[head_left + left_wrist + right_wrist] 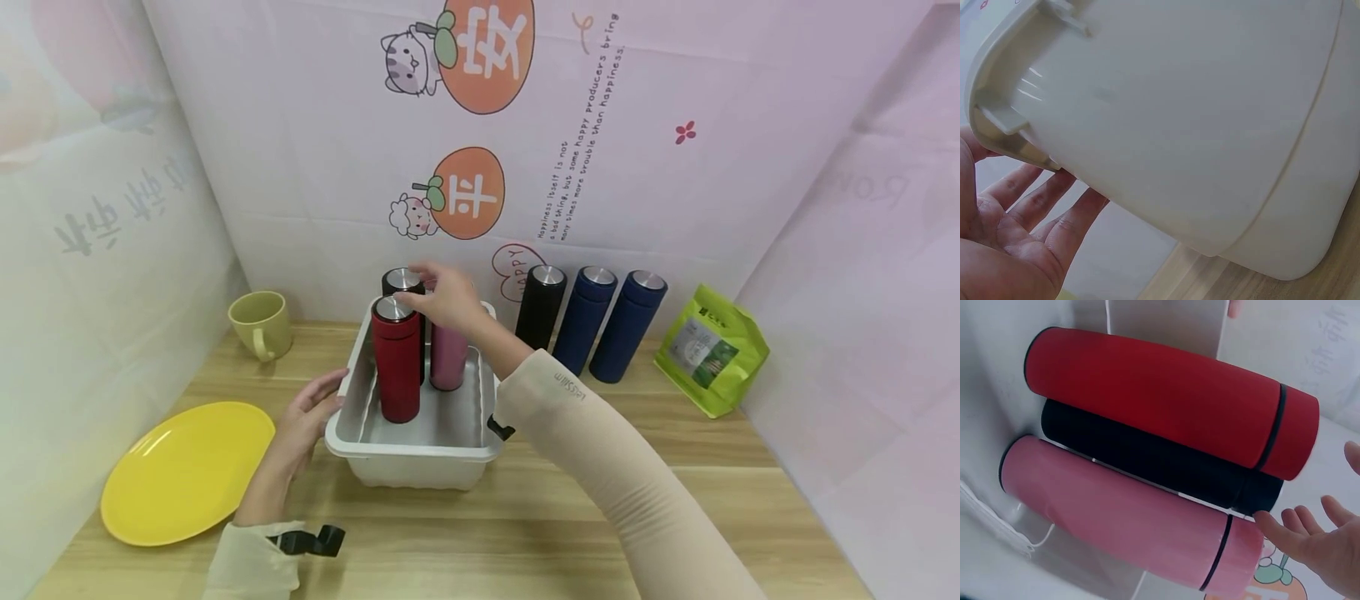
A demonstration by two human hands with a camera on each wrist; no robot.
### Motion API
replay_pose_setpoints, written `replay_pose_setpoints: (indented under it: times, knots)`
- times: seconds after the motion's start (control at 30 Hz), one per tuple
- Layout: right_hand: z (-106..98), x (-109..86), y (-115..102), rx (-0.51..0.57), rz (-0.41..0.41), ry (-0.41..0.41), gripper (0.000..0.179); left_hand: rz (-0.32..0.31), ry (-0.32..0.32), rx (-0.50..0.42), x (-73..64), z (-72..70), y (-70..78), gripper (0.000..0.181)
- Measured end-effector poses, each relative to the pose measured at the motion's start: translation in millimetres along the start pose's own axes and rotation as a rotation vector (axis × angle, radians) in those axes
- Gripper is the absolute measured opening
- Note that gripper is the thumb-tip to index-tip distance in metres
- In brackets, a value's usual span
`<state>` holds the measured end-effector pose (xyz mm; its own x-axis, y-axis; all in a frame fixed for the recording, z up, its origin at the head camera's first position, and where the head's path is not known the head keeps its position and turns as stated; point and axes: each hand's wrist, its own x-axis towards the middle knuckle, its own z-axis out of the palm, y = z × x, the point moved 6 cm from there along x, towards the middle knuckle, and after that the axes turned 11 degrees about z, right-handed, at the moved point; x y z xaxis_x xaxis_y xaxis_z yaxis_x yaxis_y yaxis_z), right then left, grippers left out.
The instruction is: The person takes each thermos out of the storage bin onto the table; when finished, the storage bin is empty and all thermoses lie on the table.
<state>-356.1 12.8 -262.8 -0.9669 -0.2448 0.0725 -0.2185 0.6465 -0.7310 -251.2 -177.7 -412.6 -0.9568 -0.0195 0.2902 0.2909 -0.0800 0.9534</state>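
Three capped flasks stand upright in a white plastic bin (416, 473): a red flask (397, 367) nearest me, a black flask (403, 281) behind it and a pink flask (448, 360) to the right. My right hand (452, 302) hovers over their tops with fingers spread; its arm partly hides the pink flask. In the right wrist view a fingertip of that hand (1329, 550) is right at the tops of the black flask (1147, 459) and the pink flask (1129, 509). My left hand (303, 425) touches the bin's left rim, its fingertips against the outer wall (1179, 119).
Another black flask (542, 308) and two blue flasks (628, 329) stand in a row right of the bin. Farther right is a green pouch (712, 350). A yellow-green mug (260, 323) and a yellow plate (187, 471) are on the left. Printed cloth walls surround the wooden table (570, 533).
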Motion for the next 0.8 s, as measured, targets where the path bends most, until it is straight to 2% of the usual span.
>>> replay_pose_setpoints:
  times: [0.17, 0.57, 0.8]
  knots:
    - [10.7, 0.0, 3.4, -0.054, -0.005, -0.055, 0.054, -0.004, -0.003, -0.004, -0.9, 1.5, -0.9, 0.049]
    - [17.4, -2.6, -0.4, -0.184, -0.045, -0.039, 0.057, -0.001, -0.005, -0.012, 0.4, -0.3, -1.3, 0.050]
    - [24.4, -1.9, 0.1, -0.222, -0.040, -0.077, 0.062, 0.001, 0.001, -0.012, 1.5, -1.4, -2.3, 0.049]
